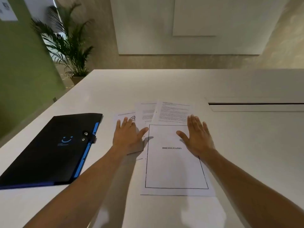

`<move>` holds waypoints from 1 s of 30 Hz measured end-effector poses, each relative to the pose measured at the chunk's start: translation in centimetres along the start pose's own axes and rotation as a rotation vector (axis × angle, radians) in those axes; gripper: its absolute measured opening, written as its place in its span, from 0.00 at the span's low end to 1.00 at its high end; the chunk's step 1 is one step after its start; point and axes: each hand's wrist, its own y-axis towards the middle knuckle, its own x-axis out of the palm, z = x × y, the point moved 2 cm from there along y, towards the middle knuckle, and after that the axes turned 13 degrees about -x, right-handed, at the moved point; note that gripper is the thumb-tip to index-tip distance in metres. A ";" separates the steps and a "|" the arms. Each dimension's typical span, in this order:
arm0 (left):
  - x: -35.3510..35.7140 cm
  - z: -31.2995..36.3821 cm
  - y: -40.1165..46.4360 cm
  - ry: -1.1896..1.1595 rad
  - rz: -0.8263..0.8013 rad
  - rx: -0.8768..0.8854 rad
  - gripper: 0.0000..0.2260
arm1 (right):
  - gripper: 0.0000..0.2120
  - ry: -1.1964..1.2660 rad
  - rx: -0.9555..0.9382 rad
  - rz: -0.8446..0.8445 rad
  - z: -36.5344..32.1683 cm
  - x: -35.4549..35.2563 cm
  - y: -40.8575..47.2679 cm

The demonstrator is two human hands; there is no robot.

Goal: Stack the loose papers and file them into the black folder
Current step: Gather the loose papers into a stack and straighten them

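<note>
White table (246,145) across the lower two thirds of the frame, far edge running level at mid-height, left edge slanting down to the lower left. Black folder (54,148) at centre left, closed, lying flat just beside that left edge, blue tabs along its right side, well apart from the papers. Bare table between folder and papers, more of it at right and along the bottom. Slot (256,104) cut into the table at the right edge of the frame, beyond the papers.

Papers fanned at centre: bibliography sheet (176,170) nearest and on top, framed by a black border; text sheet (172,112) sticking out past its top edge; two more sheets (144,111) overlapping toward upper left, corners out of line.

Left hand (130,137) flat, palm down, fingers spread wide, on the left-most sheets, thumb reaching to the bibliography sheet's upper left corner. Right hand (197,139) flat, palm down, fingers spread wide, over that sheet's upper right part, fingertips on the text sheet. Nothing gripped by either.

Plant (69,43) at upper left, beyond the table.
</note>
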 end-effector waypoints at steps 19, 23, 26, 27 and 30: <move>0.3 4.7 -0.9 -0.544 -0.346 -0.293 0.20 | 0.47 0.109 0.094 -0.116 0.2 2.1 -0.2; 0.2 4.3 -0.2 -0.673 -0.408 -0.352 0.23 | 0.47 0.104 0.096 -0.112 0.2 2.1 -0.2; 0.3 4.3 -0.4 -0.794 -0.461 -0.359 0.28 | 0.47 0.104 0.096 -0.104 0.3 2.2 -0.3; 0.4 4.4 -0.6 -0.809 -0.471 -0.357 0.27 | 0.47 0.106 0.098 -0.098 0.2 2.2 -0.3; 0.6 4.9 -0.9 -0.767 -0.435 -0.319 0.25 | 0.48 0.122 0.107 -0.078 0.3 2.0 -0.3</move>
